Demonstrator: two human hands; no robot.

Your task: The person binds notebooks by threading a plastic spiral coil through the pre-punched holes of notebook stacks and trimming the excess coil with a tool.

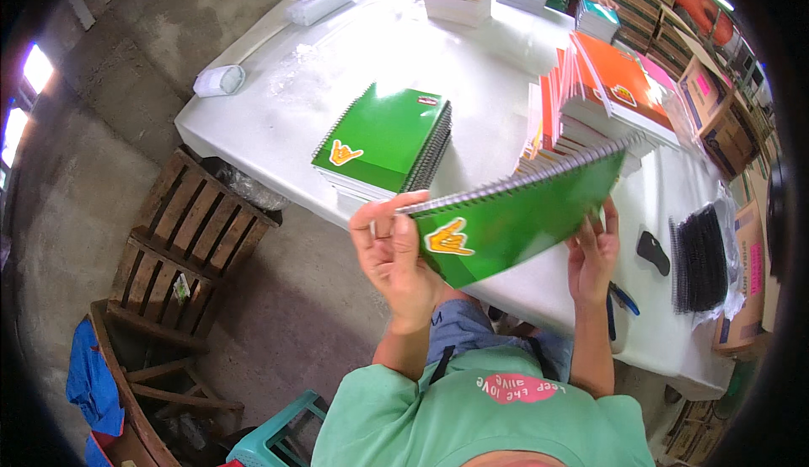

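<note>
Mint-green shirt fabric (472,416) filled the bottom of the view, nearest the lens, with both forearms rising from it. Far to the left, a blue cloth (93,383) hung on a wooden frame, and slatted wooden crates (190,231) stood on the concrete floor (101,122) just off the near left corner of the white table (278,122). Open floor lay between the crates and the person, so there was room on that side. A rolled white bundle (221,80) rested at the table's left edge, close to the drop.

On the tabletop left of centre sat a stack of green spiral notebooks (388,140), coils facing right, bare table all around it.

The left hand (389,252) was clamped on the left end of a green spiral notebook (514,218), fingers curled over its wire spine. That notebook was held up in the air, above the table's near edge, tilted with its right end higher; its cover was plain green with a yellow hand-sign sticker near the left end, and the silver coil ran along its upper edge. The right hand (592,252) gripped the lower right corner, well apart from the left.

Behind it leaned a stack of orange and pink notebooks (607,88). Further right lay a dark bundle, probably black wire coils (699,256), near the right edge, with cardboard boxes (733,130) crowding beyond.
</note>
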